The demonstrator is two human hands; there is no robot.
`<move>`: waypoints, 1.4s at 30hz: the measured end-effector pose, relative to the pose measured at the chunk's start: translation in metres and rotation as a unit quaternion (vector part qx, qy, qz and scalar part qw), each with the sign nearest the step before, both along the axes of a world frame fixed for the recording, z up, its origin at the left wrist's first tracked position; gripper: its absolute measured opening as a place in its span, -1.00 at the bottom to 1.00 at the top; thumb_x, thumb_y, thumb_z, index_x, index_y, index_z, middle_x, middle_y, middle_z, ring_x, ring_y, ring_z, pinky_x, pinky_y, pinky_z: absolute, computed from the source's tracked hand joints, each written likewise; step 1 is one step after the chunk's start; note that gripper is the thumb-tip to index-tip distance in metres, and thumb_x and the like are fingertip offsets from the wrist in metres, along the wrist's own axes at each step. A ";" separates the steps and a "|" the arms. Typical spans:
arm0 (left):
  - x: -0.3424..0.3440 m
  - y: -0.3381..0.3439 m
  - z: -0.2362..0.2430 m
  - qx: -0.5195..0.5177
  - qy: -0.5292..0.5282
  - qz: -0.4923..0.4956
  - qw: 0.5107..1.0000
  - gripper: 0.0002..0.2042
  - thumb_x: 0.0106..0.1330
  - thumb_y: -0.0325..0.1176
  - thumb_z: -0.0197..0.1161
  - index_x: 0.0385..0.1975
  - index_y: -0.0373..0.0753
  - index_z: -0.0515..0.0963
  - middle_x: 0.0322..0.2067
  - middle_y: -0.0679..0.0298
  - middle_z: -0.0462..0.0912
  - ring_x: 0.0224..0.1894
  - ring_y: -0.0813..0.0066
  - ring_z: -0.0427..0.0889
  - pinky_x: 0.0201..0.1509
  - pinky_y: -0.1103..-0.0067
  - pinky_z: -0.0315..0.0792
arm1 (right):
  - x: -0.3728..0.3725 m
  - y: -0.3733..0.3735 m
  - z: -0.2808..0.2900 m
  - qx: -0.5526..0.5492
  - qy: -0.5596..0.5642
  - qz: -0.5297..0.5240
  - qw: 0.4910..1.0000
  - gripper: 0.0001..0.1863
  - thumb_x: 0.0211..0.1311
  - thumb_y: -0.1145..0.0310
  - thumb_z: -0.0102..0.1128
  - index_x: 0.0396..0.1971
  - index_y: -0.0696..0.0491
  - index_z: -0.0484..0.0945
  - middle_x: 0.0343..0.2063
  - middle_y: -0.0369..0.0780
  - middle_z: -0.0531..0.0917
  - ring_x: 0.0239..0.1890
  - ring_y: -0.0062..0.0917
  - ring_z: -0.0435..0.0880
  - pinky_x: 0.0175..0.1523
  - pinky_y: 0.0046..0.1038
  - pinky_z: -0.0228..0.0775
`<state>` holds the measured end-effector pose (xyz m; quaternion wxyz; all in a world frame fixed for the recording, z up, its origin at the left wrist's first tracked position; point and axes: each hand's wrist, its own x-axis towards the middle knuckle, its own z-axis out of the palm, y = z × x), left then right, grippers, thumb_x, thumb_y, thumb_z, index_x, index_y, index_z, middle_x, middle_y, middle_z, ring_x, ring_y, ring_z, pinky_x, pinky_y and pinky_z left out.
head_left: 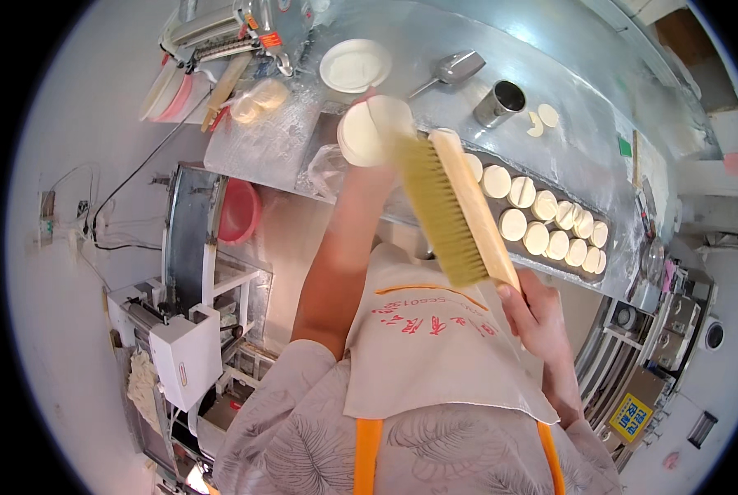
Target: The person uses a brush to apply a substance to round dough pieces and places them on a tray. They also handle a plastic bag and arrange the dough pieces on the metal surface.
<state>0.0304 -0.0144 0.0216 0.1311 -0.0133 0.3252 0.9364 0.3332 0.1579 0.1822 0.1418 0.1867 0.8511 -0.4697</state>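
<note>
My left hand (371, 93) is mostly hidden by the pale round dough pieces (361, 134) that it holds above the near edge of the metal worktable. In my right hand (536, 309) is a long brush (466, 198), gripped at the near end of its wooden handle. Its yellowish bristles face left. Their blurred far end overlaps the right side of the held dough; I cannot tell whether they touch. Right of the brush, a dark tray (505, 162) carries several dough rounds (544, 205) in two rows, some of them creased or split across.
Along the metal worktable (423, 41) lie a white plate (355, 66), a metal scoop (460, 68), a metal cup (501, 103) and dough scraps (548, 115). A plastic bag (326, 172) is at the near edge. A red basin (239, 211) and a white-boxed machine (185, 357) stand left.
</note>
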 end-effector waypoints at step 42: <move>-0.002 -0.010 -0.007 -0.158 0.192 -0.023 0.968 -0.53 0.18 -0.51 0.52 0.13 -0.27 0.59 -0.14 0.35 0.72 -0.08 0.53 0.71 0.04 0.50 0.60 | -0.041 -0.027 -0.004 0.017 0.060 -0.021 0.998 -0.71 0.63 0.19 0.15 -0.04 0.15 0.57 -0.68 -0.28 0.57 -0.68 -0.61 0.59 -0.52 -0.44 0.40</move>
